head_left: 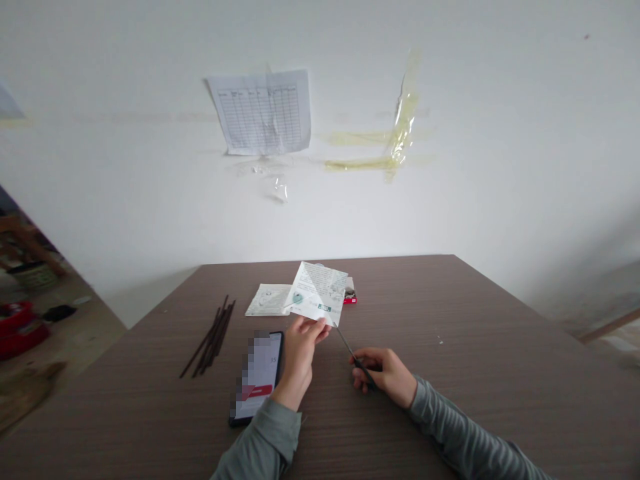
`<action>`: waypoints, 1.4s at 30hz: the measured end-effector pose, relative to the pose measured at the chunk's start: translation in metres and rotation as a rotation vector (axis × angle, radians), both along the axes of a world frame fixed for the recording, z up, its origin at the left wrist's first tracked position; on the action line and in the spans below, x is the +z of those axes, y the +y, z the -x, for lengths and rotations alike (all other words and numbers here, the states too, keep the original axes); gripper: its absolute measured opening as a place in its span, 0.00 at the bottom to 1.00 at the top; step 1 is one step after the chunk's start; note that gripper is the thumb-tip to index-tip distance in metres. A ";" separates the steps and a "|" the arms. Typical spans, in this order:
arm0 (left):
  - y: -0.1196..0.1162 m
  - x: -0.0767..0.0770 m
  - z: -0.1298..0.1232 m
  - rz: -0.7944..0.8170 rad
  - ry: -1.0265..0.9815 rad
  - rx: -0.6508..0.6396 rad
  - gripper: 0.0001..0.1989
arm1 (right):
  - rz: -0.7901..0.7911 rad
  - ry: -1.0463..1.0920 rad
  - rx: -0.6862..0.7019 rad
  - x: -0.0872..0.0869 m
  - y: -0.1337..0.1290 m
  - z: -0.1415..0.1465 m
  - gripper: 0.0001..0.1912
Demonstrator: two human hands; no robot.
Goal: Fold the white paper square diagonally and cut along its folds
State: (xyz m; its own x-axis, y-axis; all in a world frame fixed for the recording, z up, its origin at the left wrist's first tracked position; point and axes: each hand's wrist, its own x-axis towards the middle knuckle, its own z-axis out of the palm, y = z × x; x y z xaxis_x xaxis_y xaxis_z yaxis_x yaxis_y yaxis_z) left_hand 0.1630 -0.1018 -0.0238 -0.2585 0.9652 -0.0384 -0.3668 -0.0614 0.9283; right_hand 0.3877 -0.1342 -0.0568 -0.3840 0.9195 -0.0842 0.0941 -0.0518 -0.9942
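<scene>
A white printed paper square (317, 292) is held up over the table, its lower edge pinched in my left hand (301, 350). My right hand (383, 373) is closed around the dark handles of a pair of scissors (346, 343). The thin metal blades point up and left, and their tip meets the paper's lower right corner. Behind the paper, to the left, lies a pale flat packet (267, 300). A small red and white box (351, 291) shows partly past the paper's right edge.
On the brown table (475, 333), several dark thin sticks (213, 340) lie at the left. A phone (259, 377) with a lit screen lies beside my left forearm. The white wall behind carries a taped printed sheet (264, 113) and yellowish tape strips (400, 133).
</scene>
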 end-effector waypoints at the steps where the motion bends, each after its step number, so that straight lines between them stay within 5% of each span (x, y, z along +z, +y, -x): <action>1: 0.000 0.000 0.000 0.001 -0.001 0.001 0.23 | 0.002 0.001 0.000 -0.001 0.000 0.000 0.33; 42: 0.000 0.004 0.000 0.038 -0.018 -0.011 0.22 | -0.010 0.028 -0.004 0.001 -0.001 0.001 0.37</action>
